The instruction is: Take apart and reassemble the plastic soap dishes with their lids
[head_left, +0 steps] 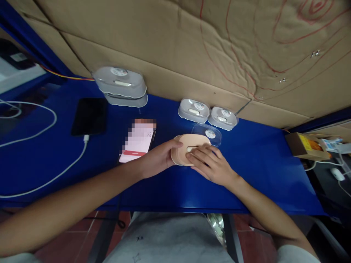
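Note:
A peach-coloured oval box (197,140) with a small white grip (189,149) on its lid is held above the front half of the blue table. My left hand (161,156) wraps round its left side, thumb over the top edge. Across the lid's right side lie the fingers of my right hand (210,164), bent, with the fingertips close to the white grip. That hand's thumb is hidden. Just behind the box, a clear plastic cover (216,134) with a round white label rests on the table.
Two grey oval boxes under clear covers, one left (194,110) and one right (223,118), stand against the cardboard wall (153,51). Stacked grey boxes (120,86) are at the back left. A lit phone (139,140) and a dark phone (90,116) with a white cable (78,160) lie left.

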Action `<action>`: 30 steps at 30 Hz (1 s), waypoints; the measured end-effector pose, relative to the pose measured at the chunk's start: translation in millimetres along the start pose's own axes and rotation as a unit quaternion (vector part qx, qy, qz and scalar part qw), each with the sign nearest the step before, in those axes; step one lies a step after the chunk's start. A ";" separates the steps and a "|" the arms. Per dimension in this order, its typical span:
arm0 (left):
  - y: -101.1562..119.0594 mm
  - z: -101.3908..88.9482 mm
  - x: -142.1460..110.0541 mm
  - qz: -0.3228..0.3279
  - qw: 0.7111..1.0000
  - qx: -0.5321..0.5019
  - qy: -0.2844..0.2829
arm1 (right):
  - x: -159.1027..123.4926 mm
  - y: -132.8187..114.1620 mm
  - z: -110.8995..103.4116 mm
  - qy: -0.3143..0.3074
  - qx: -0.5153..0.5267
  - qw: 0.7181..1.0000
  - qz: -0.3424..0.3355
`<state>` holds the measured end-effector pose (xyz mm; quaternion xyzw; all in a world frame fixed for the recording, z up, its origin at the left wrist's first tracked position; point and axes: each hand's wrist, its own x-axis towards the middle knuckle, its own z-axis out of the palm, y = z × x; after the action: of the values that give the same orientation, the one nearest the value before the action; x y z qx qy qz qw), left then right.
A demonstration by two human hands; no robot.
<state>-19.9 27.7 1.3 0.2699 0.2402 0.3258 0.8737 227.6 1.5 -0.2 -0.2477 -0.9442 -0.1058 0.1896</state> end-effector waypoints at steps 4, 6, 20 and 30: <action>6.1 1.7 -0.4 0.019 0.996 -0.017 0.089 | -8.7 19.2 4.2 0.027 0.066 0.992 0.103; 13.4 1.7 -0.9 0.050 0.988 -0.006 0.146 | -15.7 37.9 6.5 0.030 0.062 0.976 0.207; 7.6 -3.0 -2.3 -0.024 0.995 0.071 0.072 | -19.3 32.5 14.7 0.072 0.261 0.910 0.313; 6.5 -7.5 2.8 -0.006 0.997 0.074 0.029 | -7.2 15.3 -1.4 -0.030 0.154 0.976 0.148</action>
<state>-25.4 36.2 -0.8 0.3225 0.2908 0.3097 0.8459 241.6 11.1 -0.3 -0.3557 -0.9071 0.0777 0.2111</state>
